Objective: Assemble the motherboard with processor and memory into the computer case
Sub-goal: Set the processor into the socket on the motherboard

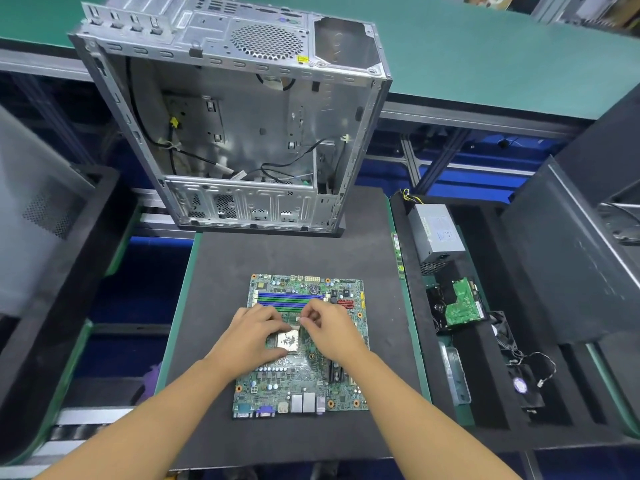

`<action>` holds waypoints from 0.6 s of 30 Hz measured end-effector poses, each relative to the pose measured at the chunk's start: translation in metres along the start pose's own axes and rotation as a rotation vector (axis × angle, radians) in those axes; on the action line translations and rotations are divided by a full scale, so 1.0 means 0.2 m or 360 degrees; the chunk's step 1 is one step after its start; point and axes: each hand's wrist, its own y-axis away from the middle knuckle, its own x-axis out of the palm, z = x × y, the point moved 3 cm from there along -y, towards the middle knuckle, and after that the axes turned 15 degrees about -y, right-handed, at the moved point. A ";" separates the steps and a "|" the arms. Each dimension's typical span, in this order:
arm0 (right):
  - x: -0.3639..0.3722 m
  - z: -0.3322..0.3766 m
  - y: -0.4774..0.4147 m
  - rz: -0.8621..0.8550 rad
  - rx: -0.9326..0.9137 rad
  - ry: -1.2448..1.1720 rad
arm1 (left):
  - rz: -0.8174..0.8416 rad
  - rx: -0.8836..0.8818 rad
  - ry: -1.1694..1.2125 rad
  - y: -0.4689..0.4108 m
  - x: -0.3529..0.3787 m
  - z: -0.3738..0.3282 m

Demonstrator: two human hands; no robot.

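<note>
head view: motherboard (287, 379) lying flat on the dark-matted desk (277, 258), its port row toward the person and its blue and green memory slots (291, 299) on the far side. both hands meet over the middle of the board, at the processor socket (286, 341), whose square metal face shows between them. left hand (254, 336) covers the board just left of the socket, fingers bent so that the tips touch the socket's far-left corner and the thumb lies by its near-left edge; whether it grips the frame or only rests on it cannot be told. right hand (330, 329) sits just right of the socket, thumb and forefinger pinched together on a small pale part (298, 319) at the socket's far edge, just short of the memory slots. computer case (235, 126), open and unpopulated save for loose black cables, stands beyond the board at the desk's far edge, well apart from the hands. to the right, in a black foam tray (485, 393), lie a grey power supply (434, 233), a hard drive (462, 303) with its green circuit side up, and a black fan (523, 386).
</note>
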 end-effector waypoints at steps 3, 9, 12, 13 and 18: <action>-0.01 0.00 0.00 0.0007 0.0003 -0.0011 | 0.0016 0.0015 0.0008 0.00 0.01 0.01; -0.01 0.00 0.00 0.0027 0.0016 -0.0018 | 0.0055 0.0025 0.0035 0.01 0.02 0.03; -0.01 -0.01 0.00 0.0057 0.0027 -0.0040 | 0.0058 0.0004 0.0039 0.02 0.02 0.05; -0.01 -0.01 0.00 0.0055 0.0033 -0.0060 | 0.0052 0.0004 0.0030 0.02 0.02 0.04; -0.03 -0.03 -0.01 0.0064 0.0044 -0.0128 | 0.0021 0.0007 0.0020 0.01 0.02 0.03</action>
